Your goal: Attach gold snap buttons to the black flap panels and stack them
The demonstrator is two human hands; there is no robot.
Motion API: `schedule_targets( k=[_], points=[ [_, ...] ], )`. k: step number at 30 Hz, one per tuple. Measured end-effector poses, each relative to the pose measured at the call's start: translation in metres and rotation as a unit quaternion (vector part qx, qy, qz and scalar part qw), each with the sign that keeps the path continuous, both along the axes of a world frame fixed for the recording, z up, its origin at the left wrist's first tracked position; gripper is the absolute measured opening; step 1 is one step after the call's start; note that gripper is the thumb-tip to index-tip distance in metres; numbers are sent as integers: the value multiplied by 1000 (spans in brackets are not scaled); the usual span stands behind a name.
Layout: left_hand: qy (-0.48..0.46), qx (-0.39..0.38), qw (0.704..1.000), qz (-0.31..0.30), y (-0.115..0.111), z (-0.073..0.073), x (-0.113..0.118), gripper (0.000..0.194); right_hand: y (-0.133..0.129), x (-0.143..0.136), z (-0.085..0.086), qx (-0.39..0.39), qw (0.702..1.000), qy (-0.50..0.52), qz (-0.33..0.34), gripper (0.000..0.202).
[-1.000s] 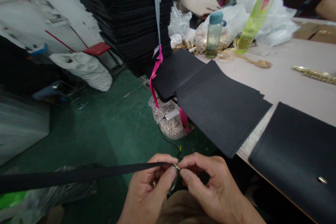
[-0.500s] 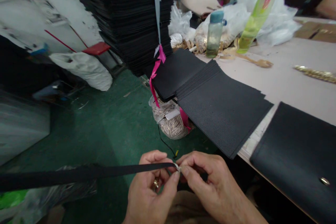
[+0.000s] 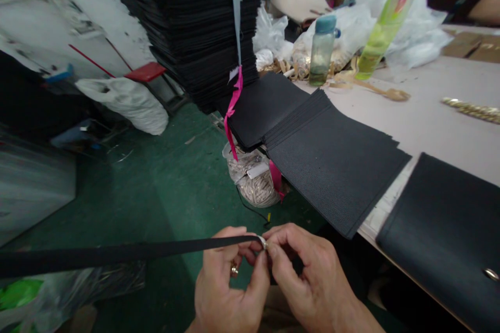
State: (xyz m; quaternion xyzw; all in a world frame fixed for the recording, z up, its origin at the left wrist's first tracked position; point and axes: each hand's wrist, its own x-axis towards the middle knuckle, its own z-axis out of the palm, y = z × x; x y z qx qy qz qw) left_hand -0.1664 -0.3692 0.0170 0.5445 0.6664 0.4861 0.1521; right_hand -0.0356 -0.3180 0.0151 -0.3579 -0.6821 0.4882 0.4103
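Observation:
A long black strap (image 3: pixel 117 255) stretches in from the left edge and ends between my two hands, in front of my body. My left hand (image 3: pixel 232 289), with a gold ring on one finger, is closed on the strap close to its end. My right hand (image 3: pixel 312 270) pinches the small pale tip (image 3: pixel 263 242) of the strap between thumb and fingers. The fingertips of both hands nearly meet there, and they partly hide what the tip is made of.
Black leather-like sheets (image 3: pixel 332 161) overhang the table (image 3: pixel 441 135) edge. Beside them lies a black flap piece (image 3: pixel 449 234) with a metal fitting. A tall black stack (image 3: pixel 195 26), bottles (image 3: pixel 322 52) and plastic bags stand behind. A wrapped bundle (image 3: pixel 258 184) sits below the table edge.
Both hands have shifted only slightly, still pinching the strap's end. The strap's near end has risen a little, and the whole view has moved slightly.

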Motion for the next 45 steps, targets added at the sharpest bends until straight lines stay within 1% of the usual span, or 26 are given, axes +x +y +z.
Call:
schedule_targets(
  k=[4,9,11,14,16,19,22,24,25,26,28,31,35,37,39,42,45],
  points=[
    [8,-25,999,26,-1,1,1,43,-2,-1,-2,20,1000,-4,-9,14],
    [13,-62,998,-3,0,4,-6,42,-2,-2,-5,40,999,-9,-7,13],
    [11,-74,997,-14,1,4,-10,34,-1,-2,-7,55,998,-13,-10,13],
    [18,-90,996,-25,3,5,-14,14,-1,-1,-9,70,997,-25,-9,12],
    [0,-105,994,-34,4,6,-15,9,-1,-1,-10,75,997,-33,-6,13],
    [-29,-118,992,-45,6,11,-16,12,0,1,-12,90,995,-45,-3,13],
    [-56,-103,992,-42,7,15,-17,10,7,9,-13,106,992,-60,-38,12],
    [-101,-112,988,-34,8,17,-17,18,14,17,-13,86,991,-75,-73,12],
    [-123,-121,984,-31,8,16,-17,24,17,21,-12,68,991,-83,-78,12],
    [-139,-127,982,-32,9,16,-17,29,19,24,-11,51,992,-87,-75,13],
    [-159,-134,978,-24,9,15,-16,32,19,26,-8,35,996,-74,-46,19],
    [-191,-136,972,-1,11,16,-13,35,11,20,-5,70,997,-24,-20,26],
    [-206,-142,968,-28,13,22,-9,40,0,11,-4,154,987,-2,-45,30],
    [-202,-145,968,-20,13,23,-8,38,-2,9,-5,180,982,1,-57,31],
    [-195,-140,971,-20,12,22,-9,37,-1,7,-5,190,980,3,-63,29],
    [-182,-134,973,-43,10,19,-9,39,1,6,-4,190,980,-1,-64,24],
    [-178,-138,973,-44,10,18,-9,38,2,5,-4,194,979,1,-59,23]
  ],
)
